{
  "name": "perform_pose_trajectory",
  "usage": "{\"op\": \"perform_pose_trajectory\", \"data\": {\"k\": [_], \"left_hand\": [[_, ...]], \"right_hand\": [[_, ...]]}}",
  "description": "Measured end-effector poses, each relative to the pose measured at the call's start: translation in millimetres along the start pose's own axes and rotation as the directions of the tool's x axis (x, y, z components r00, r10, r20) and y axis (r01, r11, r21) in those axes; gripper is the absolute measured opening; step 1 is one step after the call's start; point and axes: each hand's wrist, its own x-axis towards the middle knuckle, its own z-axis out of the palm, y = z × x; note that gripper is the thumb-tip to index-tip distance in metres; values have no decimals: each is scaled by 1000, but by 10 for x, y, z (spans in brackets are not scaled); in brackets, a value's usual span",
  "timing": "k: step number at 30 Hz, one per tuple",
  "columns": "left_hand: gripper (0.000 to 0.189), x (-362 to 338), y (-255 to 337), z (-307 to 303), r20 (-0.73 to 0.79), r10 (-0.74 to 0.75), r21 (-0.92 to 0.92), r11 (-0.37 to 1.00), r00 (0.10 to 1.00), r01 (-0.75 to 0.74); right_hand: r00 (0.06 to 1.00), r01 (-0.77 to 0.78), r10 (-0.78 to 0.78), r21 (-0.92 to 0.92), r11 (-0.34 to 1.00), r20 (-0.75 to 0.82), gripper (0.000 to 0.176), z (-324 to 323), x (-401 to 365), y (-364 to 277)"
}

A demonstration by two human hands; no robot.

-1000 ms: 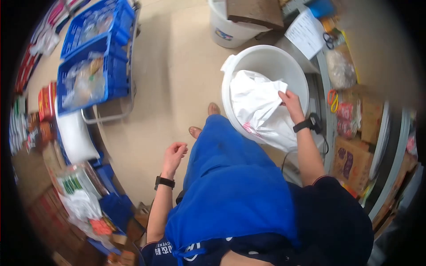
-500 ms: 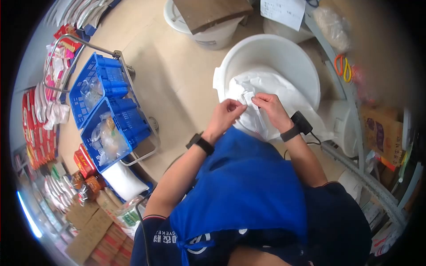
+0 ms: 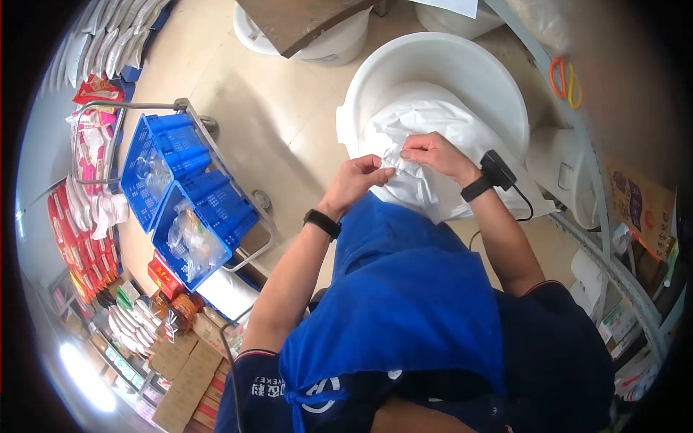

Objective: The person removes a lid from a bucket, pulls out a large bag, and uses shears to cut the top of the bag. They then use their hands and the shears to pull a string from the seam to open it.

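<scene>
A white plastic bag [image 3: 433,126] lies inside a large white bucket [image 3: 462,65] and hangs over its near rim. My left hand [image 3: 356,179] and my right hand [image 3: 431,154] both pinch the bag's crumpled edge, close together over the bucket's front rim. A black watch sits on my left wrist, and a black device with a cable is strapped to my right wrist. I wear a blue apron.
A second white bucket [image 3: 328,47] with a brown cardboard sheet [image 3: 299,18] on it stands behind. To the left is a metal cart with two blue crates [image 3: 184,198] holding bagged goods. Packaged goods line the left shelves. A metal shelf [image 3: 599,216] with orange scissors [image 3: 563,79] runs along the right.
My left hand came up from beside my leg to the bag and joined the right hand at its edge. The view has shifted, and both hands now pinch the bag a little higher.
</scene>
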Motion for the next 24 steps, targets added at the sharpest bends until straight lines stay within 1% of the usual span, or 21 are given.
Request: {"op": "perform_pose_trajectory", "data": {"k": [2, 3, 4, 5, 6, 7, 8, 9, 10, 11, 12, 13, 14, 15, 16, 18, 19, 21, 22, 23, 24], "left_hand": [[13, -3, -155, -15, 51, -19, -171, 985, 998, 28], [16, -38, -180, -27, 47, -49, -197, 979, 998, 57], [18, -77, -201, 23, 19, -13, -272, 962, 1000, 18], [20, -65, -306, -11, 26, -19, -282, 959, 999, 25], [21, -85, -255, 25, -8, -10, -244, 970, 1000, 8], [22, -68, -268, 11, -23, 18, -189, 982, 1000, -22], [21, -57, -303, -35, -42, 58, -135, 989, 997, -63], [18, -112, -231, -5, -79, 55, -168, 983, 995, -68], [19, -190, -130, 59, -112, 115, -217, 966, 987, -137], [23, -256, -53, 103, -125, 191, -149, 967, 974, -209], [24, -274, -89, 104, -126, 240, -80, 965, 963, -251], [25, -295, -112, 86, -134, 287, -5, 957, 949, -290], [26, -337, -126, 54, -141, 329, 76, 944, 934, -321], [22, -364, -84, 47, -136, 348, 219, 924, 928, -314], [20, -359, -28, 10, -86, 386, 294, 890, 918, -347], [17, -322, 71, -51, 36, 433, 429, 807, 901, -405], [16, -276, 121, -64, 53, 449, 437, 793, 892, -425], [15, -164, 147, -131, 97, 474, 568, 696, 875, -440], [15, -166, 137, -195, 98, 465, 636, 651, 880, -415], [18, -149, 146, -248, 56, 336, 679, 678, 940, -283], [23, -73, 172, -265, 5, 196, 711, 688, 981, -141]], "right_hand": [[994, -94, 85, 151, 984, 66, 20, 49, 37, 128], [988, -140, 122, 223, 965, 95, 20, 91, 64, 173], [996, -64, 55, 121, 991, 77, 20, 108, 58, 188], [999, 13, -13, -8, 1000, 47, 21, 85, 33, 166], [998, -62, 62, 32, 998, -1, 20, 60, 10, 152], [996, -78, 83, 182, 980, -22, 20, -53, -39, 15], [983, 1, 11, 67, 998, -185, 19, -222, -97, -81], [921, 22, 20, 104, 994, -389, 19, -483, -148, -53], [829, 53, 38, 146, 988, -557, 19, -727, -199, 40], [707, 139, -144, -63, 988, -692, 16, -1073, -265, 62], [559, 157, -286, -239, 958, -779, 13, -1357, -362, -145], [458, 121, -356, -340, 933, -815, 11, -1794, -345, -76], [376, -153, -412, -494, 856, -830, 10, -1957, -424, -371], [336, -240, -510, -596, 767, -792, 11, -2142, -422, -520], [302, -334, -602, -674, 659, -739, 11, -2340, -405, -610], [193, -466, -494, -522, 715, -848, 17, -2670, -427, -634], [135, -526, -433, -435, 731, -891, 20, -2836, -469, -606], [181, -756, -350, -357, 548, -919, 35, -3142, -567, -239], [170, -929, -192, -223, 296, -966, 50, -3295, -557, -46], [183, -924, -87, -202, 325, -979, 55, -3332, -594, 61], [191, -885, -147, -235, 401, -971, 55, -3338, -606, 228]]}}
